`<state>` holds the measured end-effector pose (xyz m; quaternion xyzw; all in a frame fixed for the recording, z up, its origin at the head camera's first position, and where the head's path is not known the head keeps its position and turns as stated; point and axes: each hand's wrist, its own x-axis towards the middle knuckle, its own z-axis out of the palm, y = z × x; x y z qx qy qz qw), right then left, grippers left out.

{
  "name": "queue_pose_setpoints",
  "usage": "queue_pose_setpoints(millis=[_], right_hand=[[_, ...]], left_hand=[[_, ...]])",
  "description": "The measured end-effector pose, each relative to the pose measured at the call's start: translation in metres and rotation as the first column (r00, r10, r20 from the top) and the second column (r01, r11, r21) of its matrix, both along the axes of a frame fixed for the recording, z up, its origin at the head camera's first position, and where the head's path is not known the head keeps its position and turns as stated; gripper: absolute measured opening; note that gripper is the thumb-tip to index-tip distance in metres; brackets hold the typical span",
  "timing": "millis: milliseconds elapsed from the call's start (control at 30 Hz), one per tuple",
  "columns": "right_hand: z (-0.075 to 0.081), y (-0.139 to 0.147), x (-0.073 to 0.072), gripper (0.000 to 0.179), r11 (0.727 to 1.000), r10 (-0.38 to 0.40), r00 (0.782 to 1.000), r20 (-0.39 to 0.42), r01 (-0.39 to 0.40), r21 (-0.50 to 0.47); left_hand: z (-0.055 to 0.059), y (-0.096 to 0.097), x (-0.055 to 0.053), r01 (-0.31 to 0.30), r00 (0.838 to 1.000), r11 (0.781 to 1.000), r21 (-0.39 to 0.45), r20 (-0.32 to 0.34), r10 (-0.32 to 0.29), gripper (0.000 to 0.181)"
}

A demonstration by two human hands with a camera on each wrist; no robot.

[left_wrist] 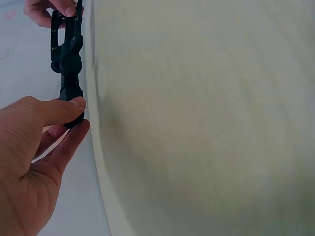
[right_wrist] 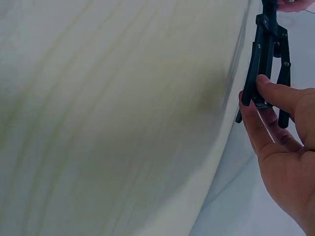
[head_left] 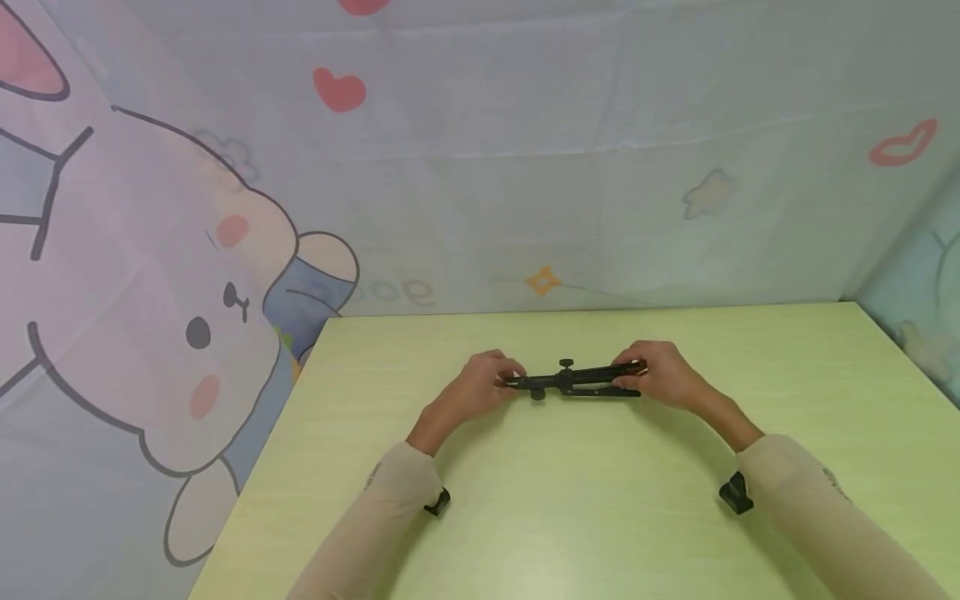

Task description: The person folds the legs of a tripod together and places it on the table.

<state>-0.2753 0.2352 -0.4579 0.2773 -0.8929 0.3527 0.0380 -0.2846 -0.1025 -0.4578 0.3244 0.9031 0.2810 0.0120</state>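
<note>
A small black tripod (head_left: 557, 382) is held lengthwise between both hands above the table, its legs folded most of the way along the column. Thumb and fingers of my left hand (head_left: 483, 385) pinch its narrow head end. At the opposite end, my right hand (head_left: 663, 377) grips the legs near their feet. Two round knobs stick out from the tripod's body. In the right wrist view, the thumb of the right hand (right_wrist: 288, 152) presses on the tripod (right_wrist: 266, 54), and the legs stand slightly apart. The left wrist view shows the tripod's knob (left_wrist: 70, 64) beyond the left hand (left_wrist: 34, 142).
A pale yellow-green table (head_left: 585, 517) lies beneath both hands. Behind it hangs a light cloth (head_left: 525, 167) printed with hearts, stars and a rabbit, reaching down to the table's back edge. Black wrist devices (head_left: 737, 493) sit at both cuffs.
</note>
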Motion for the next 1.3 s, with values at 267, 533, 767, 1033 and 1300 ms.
queue_pose_setpoints(millis=[267, 533, 767, 1033, 1300], right_hand=[[-0.007, -0.001, 0.0, 0.018, 1.0, 0.009, 1.0, 0.022, -0.009, 0.004], [-0.011, -0.003, 0.001, 0.017, 1.0, 0.004, 1.0, 0.006, -0.004, 0.015], [-0.008, -0.006, 0.005, 0.02, 1.0, -0.016, 1.0, 0.024, 0.016, 0.007], [-0.004, -0.008, 0.007, 0.022, 0.999, -0.026, 0.997, 0.068, 0.025, 0.022], [0.005, 0.001, 0.003, 0.03, 0.996, 0.022, 0.993, 0.117, -0.032, 0.083]], left_hand=[[-0.008, 0.002, -0.001, 0.017, 0.998, 0.997, -0.07, -0.062, -0.021, 0.024], [-0.011, 0.003, -0.002, -0.007, 0.997, 0.995, -0.103, -0.083, -0.001, 0.024], [-0.01, 0.004, 0.001, -0.029, 0.997, 0.996, -0.09, -0.072, 0.023, 0.025], [-0.008, 0.002, 0.003, -0.042, 0.998, 0.992, -0.12, -0.054, 0.036, 0.026], [0.007, -0.008, 0.012, -0.015, 1.0, 0.98, -0.197, 0.011, 0.018, 0.037]])
